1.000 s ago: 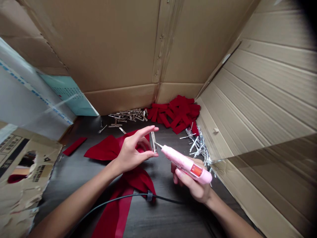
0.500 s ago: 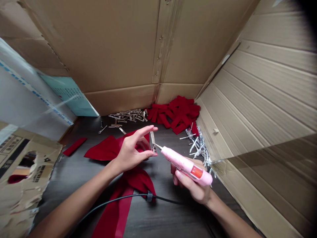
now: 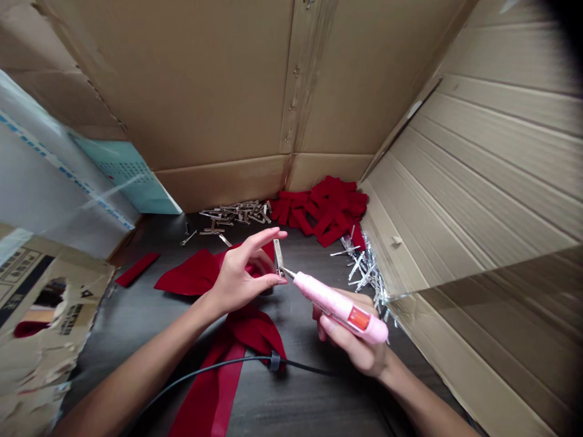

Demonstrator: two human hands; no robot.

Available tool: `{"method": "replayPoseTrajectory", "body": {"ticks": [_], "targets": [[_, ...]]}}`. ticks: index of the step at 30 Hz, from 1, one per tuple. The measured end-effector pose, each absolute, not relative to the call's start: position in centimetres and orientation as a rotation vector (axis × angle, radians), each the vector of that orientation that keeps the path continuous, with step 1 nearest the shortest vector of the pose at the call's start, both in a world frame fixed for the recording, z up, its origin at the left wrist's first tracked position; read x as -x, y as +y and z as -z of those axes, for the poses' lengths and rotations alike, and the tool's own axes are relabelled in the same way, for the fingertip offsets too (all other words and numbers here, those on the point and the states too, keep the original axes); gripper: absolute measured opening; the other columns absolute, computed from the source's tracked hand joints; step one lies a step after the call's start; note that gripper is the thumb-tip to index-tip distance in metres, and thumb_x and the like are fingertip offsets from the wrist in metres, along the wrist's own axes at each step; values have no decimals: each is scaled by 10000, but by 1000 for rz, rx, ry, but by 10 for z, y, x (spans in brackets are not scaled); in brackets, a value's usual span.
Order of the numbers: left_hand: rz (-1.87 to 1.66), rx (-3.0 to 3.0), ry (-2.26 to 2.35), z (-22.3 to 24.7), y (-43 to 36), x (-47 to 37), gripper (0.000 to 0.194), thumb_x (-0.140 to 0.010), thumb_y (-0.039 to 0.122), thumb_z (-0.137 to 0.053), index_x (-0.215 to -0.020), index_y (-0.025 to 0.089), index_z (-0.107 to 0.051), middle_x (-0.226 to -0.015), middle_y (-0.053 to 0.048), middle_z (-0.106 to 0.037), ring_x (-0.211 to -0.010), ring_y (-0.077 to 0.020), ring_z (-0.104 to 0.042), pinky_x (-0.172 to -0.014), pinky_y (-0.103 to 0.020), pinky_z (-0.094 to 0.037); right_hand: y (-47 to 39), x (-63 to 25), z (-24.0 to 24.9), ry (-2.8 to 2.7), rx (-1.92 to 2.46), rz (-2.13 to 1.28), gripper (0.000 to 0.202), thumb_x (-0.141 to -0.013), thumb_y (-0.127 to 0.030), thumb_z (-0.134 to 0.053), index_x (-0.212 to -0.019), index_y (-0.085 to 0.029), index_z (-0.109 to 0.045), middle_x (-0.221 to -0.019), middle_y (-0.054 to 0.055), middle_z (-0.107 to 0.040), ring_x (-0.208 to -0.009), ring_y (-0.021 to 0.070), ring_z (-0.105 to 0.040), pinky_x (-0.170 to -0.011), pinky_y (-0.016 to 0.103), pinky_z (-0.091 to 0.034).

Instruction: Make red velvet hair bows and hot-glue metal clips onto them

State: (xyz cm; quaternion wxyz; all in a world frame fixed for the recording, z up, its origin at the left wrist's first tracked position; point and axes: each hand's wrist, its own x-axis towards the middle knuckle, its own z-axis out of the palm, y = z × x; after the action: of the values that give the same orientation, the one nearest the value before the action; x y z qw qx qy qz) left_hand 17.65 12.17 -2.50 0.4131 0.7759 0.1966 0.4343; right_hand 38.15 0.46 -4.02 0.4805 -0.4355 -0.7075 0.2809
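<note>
Clip (image 3: 278, 258), a small metal one, stood upright pinched in the left hand (image 3: 241, 274) above the red bow (image 3: 214, 273), so the pink glue gun (image 3: 339, 305) gripped in the right hand (image 3: 355, 346) could touch its face

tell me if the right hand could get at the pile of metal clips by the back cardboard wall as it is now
Probably not as it is: the right hand is full, gripping the pink glue gun. The path to the clips looks open.

the red ribbon (image 3: 214, 394) and black cord (image 3: 191, 375) run off the bottom edge.
</note>
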Motion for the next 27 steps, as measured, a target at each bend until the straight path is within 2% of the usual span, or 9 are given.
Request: {"method": "replayPoseTrajectory", "body": {"ticks": [15,18,21,23,25,27], "targets": [[-1138,-1947,476,23,122,-176,785,-703,184,-812,-1394,276,-452,-1349,-161,-574,-658,-116,-655,-602,-264,-590,6,-382,36,-1754,1072,-639,282,-896,-275,-488,-631,-201,-549,-545,16,-534,-485,154,-494,-470,305,-404],[-1151,-1933,482,24,123,-175,802,-689,175,-822,-1391,291,-451,-1347,-151,-579,-654,-107,-653,-577,-237,-572,6,-380,40,-1719,1107,-462,221,-885,-209,-507,-671,-200,-560,-573,16,-545,-509,156,-513,-491,307,-421],[-1155,-1920,475,25,125,-175,830,-682,158,-826,-1398,312,-436,-1346,-141,-580,-655,-99,-651,-567,-218,-559,5,-378,46,-1641,1129,-173,85,-863,-128,-542,-861,-193,-597,-725,47,-616,-623,180,-585,-567,327,-476],[-1147,-1917,476,26,126,-175,823,-693,155,-817,-1401,319,-431,-1356,-139,-571,-667,-101,-654,-576,-219,-559,5,-377,50,-1619,1145,-112,148,-865,-115,-546,-987,-189,-584,-817,65,-635,-689,193,-613,-614,341,-497],[-1145,-1915,492,25,126,-175,805,-709,160,-806,-1403,316,-430,-1361,-142,-564,-682,-109,-657,-582,-223,-560,7,-378,53,-1618,1191,-89,118,-878,-131,-547,-981,-187,-560,-819,62,-620,-688,189,-610,-621,332,-492],[-1154,-1914,510,25,126,-175,793,-720,172,-798,-1410,302,-427,-1359,-149,-562,-706,-122,-661,-589,-229,-562,13,-382,57,-1654,1308,-39,54,-883,-169,-564,-884,-195,-517,-758,39,-581,-632,175,-578,-581,309,-458]]}}
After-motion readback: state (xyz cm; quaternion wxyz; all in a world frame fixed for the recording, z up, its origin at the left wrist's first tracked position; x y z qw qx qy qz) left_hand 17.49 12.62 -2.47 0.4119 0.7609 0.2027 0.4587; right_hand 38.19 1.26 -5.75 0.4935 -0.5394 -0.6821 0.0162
